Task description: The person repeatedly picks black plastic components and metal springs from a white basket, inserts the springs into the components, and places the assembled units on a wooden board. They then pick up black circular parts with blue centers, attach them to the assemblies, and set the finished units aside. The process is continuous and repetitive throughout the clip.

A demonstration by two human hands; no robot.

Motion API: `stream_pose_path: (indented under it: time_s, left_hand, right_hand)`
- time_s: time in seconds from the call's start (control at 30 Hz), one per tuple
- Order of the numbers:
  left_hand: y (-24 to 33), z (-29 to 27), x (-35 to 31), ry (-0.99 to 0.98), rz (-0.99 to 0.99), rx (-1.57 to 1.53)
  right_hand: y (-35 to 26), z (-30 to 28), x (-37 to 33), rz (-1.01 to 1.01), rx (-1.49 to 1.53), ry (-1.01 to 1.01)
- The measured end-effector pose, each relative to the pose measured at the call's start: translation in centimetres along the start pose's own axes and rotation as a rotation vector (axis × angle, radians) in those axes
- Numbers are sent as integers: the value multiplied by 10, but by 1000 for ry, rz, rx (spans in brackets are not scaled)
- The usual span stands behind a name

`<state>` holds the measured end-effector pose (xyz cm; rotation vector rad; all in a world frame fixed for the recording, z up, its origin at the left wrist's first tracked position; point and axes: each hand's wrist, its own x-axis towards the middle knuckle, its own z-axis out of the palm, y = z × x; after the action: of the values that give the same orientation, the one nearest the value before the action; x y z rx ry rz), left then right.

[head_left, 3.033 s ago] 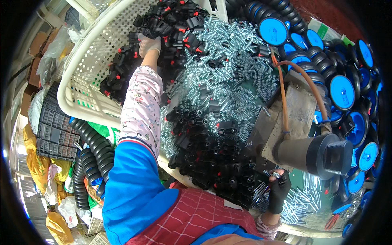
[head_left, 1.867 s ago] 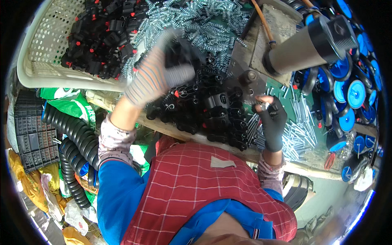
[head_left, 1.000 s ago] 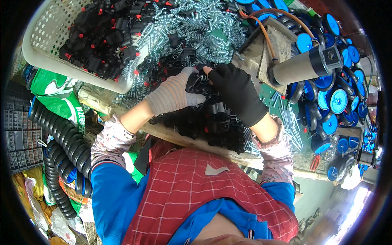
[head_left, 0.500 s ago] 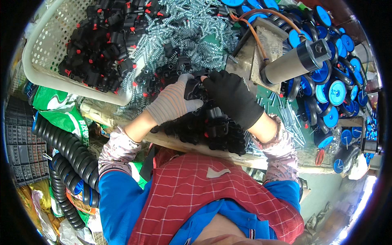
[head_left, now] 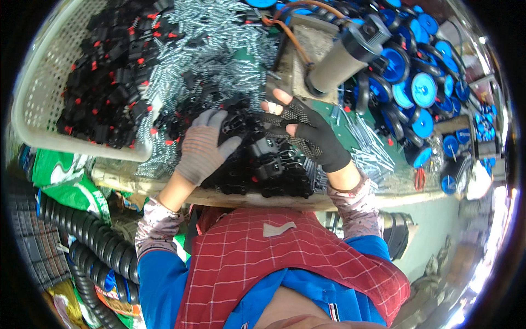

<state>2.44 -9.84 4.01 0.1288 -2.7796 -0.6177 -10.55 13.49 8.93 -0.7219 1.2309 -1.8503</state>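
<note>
My left hand (head_left: pixel 204 147), in a grey glove with orange stripes, curls thumb and fingers around a black plastic part (head_left: pixel 235 125) above the pile. Facing it, my right hand (head_left: pixel 309 131) wears a black dotted glove with bare fingertips. Its fingers are bent but apart, and I see nothing held in them. Below and between the hands lies a heap of black plastic housings (head_left: pixel 267 156), some with red bits. Loose metal springs (head_left: pixel 219 49) are piled just beyond the hands.
A white perforated basket (head_left: pixel 82 149) of black and red parts stands at the left. A metal cylinder (head_left: pixel 342 57) on a block rises beyond my right hand. Metal pins (head_left: pixel 370 145) and blue-black wheels (head_left: pixel 423 89) lie to the right. Black ribbed rolls (head_left: pixel 82 222) are at lower left.
My right hand has drawn away from my left and turned, its fingers now apart. My left hand keeps its curl around the black part. The whole view has shifted a little.
</note>
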Motion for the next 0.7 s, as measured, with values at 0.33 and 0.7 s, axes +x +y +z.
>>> stream_pose_path:
  time_s: [0.33,0.7]
  left_hand:
    - [42,-18,0,285,239,-140]
    - [117,3,14,286,446,-300]
  right_hand:
    - [8,1,-51,-56,379,20]
    - [5,2,-98,-174,339,58]
